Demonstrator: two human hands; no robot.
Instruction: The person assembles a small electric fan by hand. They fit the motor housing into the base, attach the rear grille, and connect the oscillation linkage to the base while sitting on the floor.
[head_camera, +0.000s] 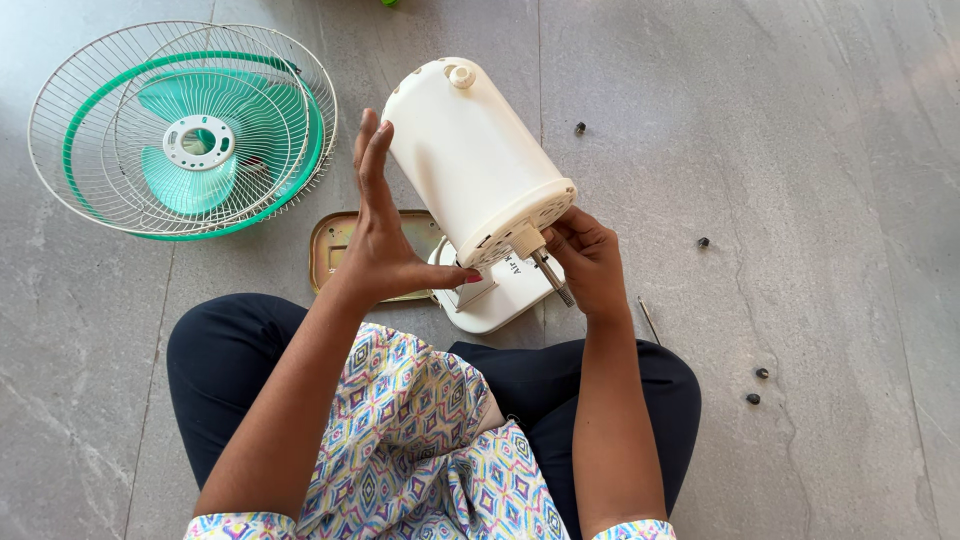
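Left hand (378, 232) raised upright, fingers straight, flat palm and thumb steadying white fan motor housing (475, 160), grip wide, right hand (588, 258) curled, fingertips pinching front nut (526, 241) beside metal shaft (552, 278)

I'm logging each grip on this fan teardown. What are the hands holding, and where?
The white fan motor housing: left hand flat against its side, right hand at its front end by the metal shaft.

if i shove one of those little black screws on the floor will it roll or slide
The black screws are small and rounded, so one would probably skitter and roll. The polished stone floor looks smooth, so little should stop it. Being tiny, it likely weighs almost nothing.
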